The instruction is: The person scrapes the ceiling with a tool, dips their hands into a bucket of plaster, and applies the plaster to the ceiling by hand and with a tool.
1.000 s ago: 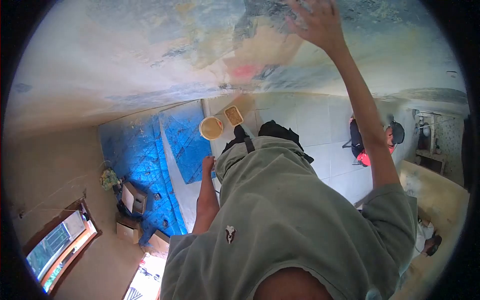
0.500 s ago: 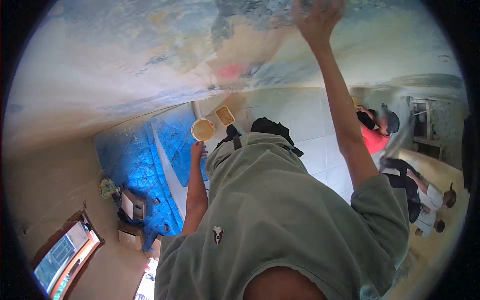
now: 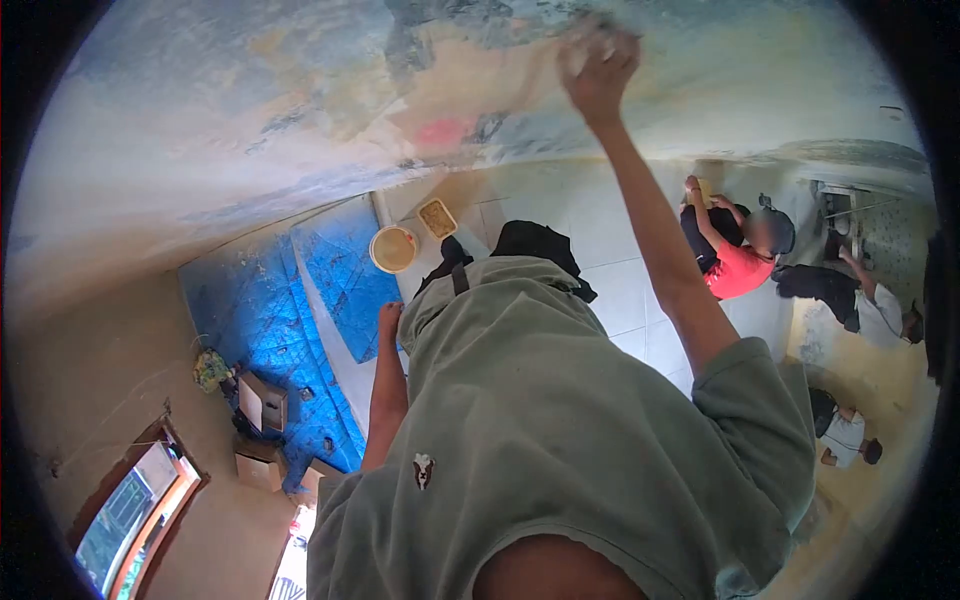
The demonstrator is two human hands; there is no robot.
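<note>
My right hand (image 3: 602,78) is raised against the wall (image 3: 330,90), which carries smeared blue, grey and tan patches and a pink spot. Its fingers are bent and blurred around something pale that I cannot make out. Low beside my left thigh, my left hand (image 3: 390,318) hangs with its fingers curled and nothing visible in it. Nearest to it on the floor stands a round white bucket (image 3: 393,249) of tan, cloudy liquid. A rectangular tub (image 3: 437,218) with a brownish, grainy content sits just past the bucket.
Blue sheeting (image 3: 270,310) covers the floor on the left, with cardboard boxes (image 3: 262,402) on it. A window (image 3: 135,505) is set in the left wall. On the right, a person in a red shirt (image 3: 742,270) crouches by the wall; two others in white shirts are further back.
My right hand has moved left and slightly down along the wall. My left hand's fingers look more curled. At right, the red-shirted person's arm is now raised to the wall.
</note>
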